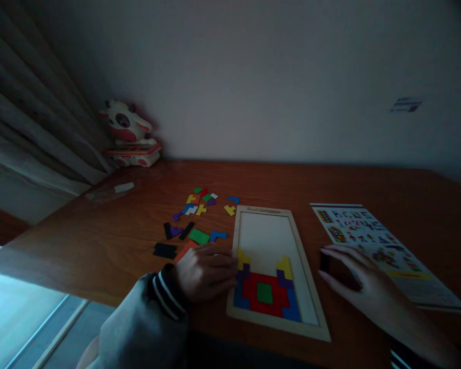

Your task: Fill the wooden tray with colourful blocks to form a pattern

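Observation:
A wooden puzzle tray (311,287) lies tilted slightly on the table, with coloured pieces filling its lower part. Among them are a green block (265,293) inside red pieces (269,279), blue pieces (291,309) at the corners, and purple and yellow pieces (287,266) above. My left hand (209,271) lies palm down across the tray's left rim, fingers extended by the left yellow piece, with nothing visible in them. Right of the tray, my right hand (353,274) pinches a small black puzzle piece (325,260) between thumb and fingertips, above the table.
Loose coloured pieces (198,236) are scattered left of the tray, some partly under my left hand. A printed pattern sheet (392,256) lies to the right, partly behind my right hand. A cow-shaped toy (132,136) stands at the back left by the curtain (30,118).

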{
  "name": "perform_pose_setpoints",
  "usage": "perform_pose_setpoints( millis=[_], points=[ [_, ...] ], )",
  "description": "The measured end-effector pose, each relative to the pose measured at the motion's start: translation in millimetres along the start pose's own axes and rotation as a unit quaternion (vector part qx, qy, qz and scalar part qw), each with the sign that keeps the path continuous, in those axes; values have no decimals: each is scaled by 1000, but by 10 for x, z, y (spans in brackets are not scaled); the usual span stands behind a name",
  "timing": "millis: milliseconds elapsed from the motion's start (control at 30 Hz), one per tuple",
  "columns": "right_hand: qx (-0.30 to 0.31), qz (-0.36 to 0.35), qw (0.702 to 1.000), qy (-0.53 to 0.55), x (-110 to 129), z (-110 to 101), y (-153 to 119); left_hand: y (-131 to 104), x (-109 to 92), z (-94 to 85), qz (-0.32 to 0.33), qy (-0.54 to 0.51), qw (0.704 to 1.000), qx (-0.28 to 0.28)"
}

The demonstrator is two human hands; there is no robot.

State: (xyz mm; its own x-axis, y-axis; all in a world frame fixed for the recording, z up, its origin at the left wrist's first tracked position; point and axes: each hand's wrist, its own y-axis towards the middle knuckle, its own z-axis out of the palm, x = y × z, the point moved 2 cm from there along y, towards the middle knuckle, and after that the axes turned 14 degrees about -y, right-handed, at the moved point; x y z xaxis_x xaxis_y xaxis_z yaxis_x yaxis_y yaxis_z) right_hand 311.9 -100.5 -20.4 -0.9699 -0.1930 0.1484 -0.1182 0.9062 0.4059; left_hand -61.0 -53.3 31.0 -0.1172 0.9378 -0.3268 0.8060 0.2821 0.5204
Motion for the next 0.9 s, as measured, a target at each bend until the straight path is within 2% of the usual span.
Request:
perform_pose_setpoints(
  millis=[167,267,433,900],
  points=[
    [-6,-11,1000,2,230,-98,-35,-35,8,15,-28,-10,1000,11],
    [7,-51,999,15,425,-147,-72,-67,26,23,-43,-22,999,27],
    [22,-121,991,41,657,-149,-128,-65,31,53,-45,-32,998,21],
    [60,-141,987,49,725,-146,-129,-54,27,57,-42,-38,998,23]
  ],
)
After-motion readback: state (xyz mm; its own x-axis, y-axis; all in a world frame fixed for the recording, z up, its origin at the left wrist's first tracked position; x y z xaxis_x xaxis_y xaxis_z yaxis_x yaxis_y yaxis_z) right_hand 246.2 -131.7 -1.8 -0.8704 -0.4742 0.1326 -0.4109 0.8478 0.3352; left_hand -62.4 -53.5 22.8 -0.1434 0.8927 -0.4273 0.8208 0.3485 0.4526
